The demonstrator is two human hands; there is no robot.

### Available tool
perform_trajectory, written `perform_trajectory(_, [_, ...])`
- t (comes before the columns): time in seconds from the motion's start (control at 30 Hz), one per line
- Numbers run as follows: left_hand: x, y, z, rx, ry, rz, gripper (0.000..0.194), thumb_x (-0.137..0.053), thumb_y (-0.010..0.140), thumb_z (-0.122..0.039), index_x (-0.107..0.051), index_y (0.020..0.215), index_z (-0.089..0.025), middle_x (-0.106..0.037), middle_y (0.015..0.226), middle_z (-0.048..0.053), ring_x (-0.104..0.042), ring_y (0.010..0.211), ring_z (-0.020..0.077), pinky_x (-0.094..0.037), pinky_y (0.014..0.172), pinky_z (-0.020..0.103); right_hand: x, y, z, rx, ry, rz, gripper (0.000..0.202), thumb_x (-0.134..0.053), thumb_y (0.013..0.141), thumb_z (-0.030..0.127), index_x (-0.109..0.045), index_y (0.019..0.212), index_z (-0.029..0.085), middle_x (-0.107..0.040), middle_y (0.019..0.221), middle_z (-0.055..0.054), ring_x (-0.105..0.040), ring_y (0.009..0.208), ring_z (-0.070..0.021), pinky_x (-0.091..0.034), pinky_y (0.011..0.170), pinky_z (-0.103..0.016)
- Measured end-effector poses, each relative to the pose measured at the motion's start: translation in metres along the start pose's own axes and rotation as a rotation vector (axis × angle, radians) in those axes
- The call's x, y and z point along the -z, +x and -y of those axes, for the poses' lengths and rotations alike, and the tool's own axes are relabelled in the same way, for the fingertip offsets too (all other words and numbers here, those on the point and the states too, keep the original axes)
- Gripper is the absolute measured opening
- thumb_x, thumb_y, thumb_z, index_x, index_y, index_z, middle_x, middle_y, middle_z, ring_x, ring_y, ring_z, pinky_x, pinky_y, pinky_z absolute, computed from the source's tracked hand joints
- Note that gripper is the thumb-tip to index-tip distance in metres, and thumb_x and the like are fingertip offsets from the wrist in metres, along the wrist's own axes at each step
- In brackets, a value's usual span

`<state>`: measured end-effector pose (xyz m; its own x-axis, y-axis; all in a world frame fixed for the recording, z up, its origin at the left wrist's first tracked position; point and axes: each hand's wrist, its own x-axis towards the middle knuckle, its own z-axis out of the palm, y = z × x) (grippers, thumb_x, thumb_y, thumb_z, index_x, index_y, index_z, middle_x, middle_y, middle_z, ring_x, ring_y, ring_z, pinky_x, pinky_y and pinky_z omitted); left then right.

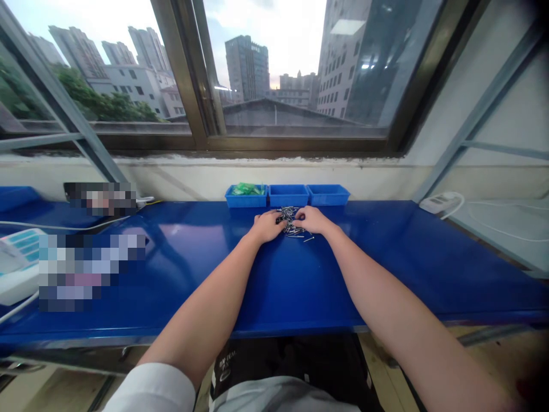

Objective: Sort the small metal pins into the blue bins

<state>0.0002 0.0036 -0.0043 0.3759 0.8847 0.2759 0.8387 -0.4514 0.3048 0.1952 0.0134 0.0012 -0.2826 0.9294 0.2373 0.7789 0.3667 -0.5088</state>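
A small heap of thin, silver and dark metal pieces that look like screws (294, 233) lies on the blue tabletop, close to the row of bins. My left hand (268, 226) rests at the heap's left side, its fingers curled in among the screws. From the right, my right hand (313, 220) reaches in with bent fingers and the thumb drawn toward them at the heap's edge. The exact pieces between the fingers are too small to make out. One loose screw lies at the near right of the heap.
Behind the heap stand three blue bins; the left bin (246, 200) holds green pieces, seemingly plastic. A window (300, 146) rises behind the table (295, 286). A white power strip (440, 202) sits at the right, with cables. Blurred items and a white device (17, 286) occupy the left side.
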Motion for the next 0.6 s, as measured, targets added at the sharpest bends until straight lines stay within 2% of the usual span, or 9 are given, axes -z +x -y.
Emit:
perform_trajectory(0.17, [-0.0016, 0.0008, 0.0005, 0.005, 0.002, 0.008, 0.037, -0.045, 0.086, -0.044, -0.062, 0.113, -0.026, -0.060, 0.125, 0.006, -0.053, 0.116, 0.0265, -0.039, 0.096, 0.038, -0.0020, 0.0006, 0.0014, -0.016, 0.022, 0.017, 0.008, -0.066, 0.073, 0.027, -0.068, 0.072, 0.020, -0.069, 0.075, -0.004, -0.060, 0.067, -0.0160, -0.042, 0.060, -0.025])
perform_trajectory(0.6, [-0.0005, 0.0001, 0.0001, -0.020, -0.049, -0.040, 0.035, -0.044, 0.087, -0.044, -0.064, 0.109, -0.025, -0.062, 0.119, 0.007, -0.055, 0.110, 0.0256, -0.040, 0.092, 0.037, -0.0068, 0.0027, -0.0038, 0.107, -0.077, -0.086, 0.017, -0.055, 0.083, 0.027, -0.065, 0.073, 0.019, -0.067, 0.080, -0.006, -0.057, 0.073, -0.0172, -0.038, 0.067, -0.026])
